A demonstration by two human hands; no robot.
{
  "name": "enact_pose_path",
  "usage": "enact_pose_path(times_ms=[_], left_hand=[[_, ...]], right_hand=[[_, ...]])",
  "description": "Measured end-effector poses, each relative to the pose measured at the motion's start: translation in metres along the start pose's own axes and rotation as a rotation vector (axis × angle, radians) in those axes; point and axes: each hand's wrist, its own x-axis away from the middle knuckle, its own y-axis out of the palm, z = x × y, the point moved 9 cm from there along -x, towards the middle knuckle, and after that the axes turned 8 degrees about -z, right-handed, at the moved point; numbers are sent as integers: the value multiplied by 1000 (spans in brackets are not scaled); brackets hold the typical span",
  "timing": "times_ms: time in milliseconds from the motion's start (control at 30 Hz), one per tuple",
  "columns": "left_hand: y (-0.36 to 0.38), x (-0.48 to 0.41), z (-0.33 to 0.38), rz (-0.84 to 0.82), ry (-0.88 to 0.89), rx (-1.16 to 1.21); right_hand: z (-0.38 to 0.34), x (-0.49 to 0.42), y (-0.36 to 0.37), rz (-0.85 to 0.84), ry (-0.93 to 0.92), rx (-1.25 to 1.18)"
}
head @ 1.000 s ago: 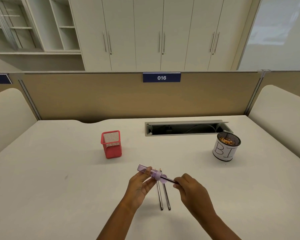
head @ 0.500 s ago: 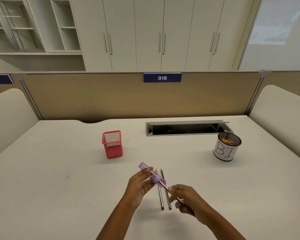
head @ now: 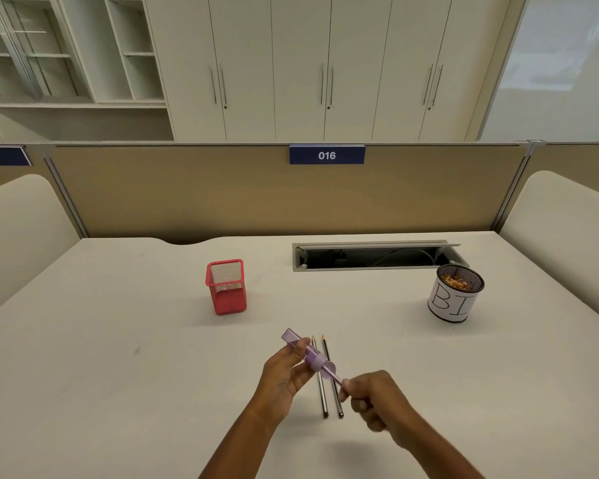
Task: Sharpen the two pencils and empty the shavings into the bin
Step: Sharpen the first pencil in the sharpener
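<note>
Grips the translucent purple tube sharpener (head: 313, 359) in the left hand (head: 284, 375) over the near bench (head: 153, 375), tilted steeper than a second ago. Pinches a thin stick (head: 336, 376) at its mouth with the blurred right hand (head: 374, 395), probably mid-twist. Leaves the two dark pointed pencils (head: 323, 399) flat beneath, with the paper-wrapped mesh bin (head: 450, 302) far right.

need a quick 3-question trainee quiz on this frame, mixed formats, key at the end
1. Short answer: what does the right hand pinch?
2. The purple sharpener is gripped by: A) the right hand B) the left hand C) neither hand.
3. True or false: the bin already holds shavings.

Key:
1. A pencil seated in the purple sharpener.
2. B
3. True
</note>
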Motion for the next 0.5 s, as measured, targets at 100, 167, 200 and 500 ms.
enact_pose_path(times_ms=[100, 167, 200, 500], left_hand=[[4, 1, 0, -35, -16, -51], [3, 0, 1, -34, -13, -74], [2, -1, 1, -26, -4, -70], [-2, 3, -11, 55, 21, 156]], right_hand=[[21, 7, 17, -229, 259, -510], [21, 7, 18, -253, 237, -501], [17, 7, 17, -235, 194, -423], [-52, 24, -1, 389, -537, 977]])
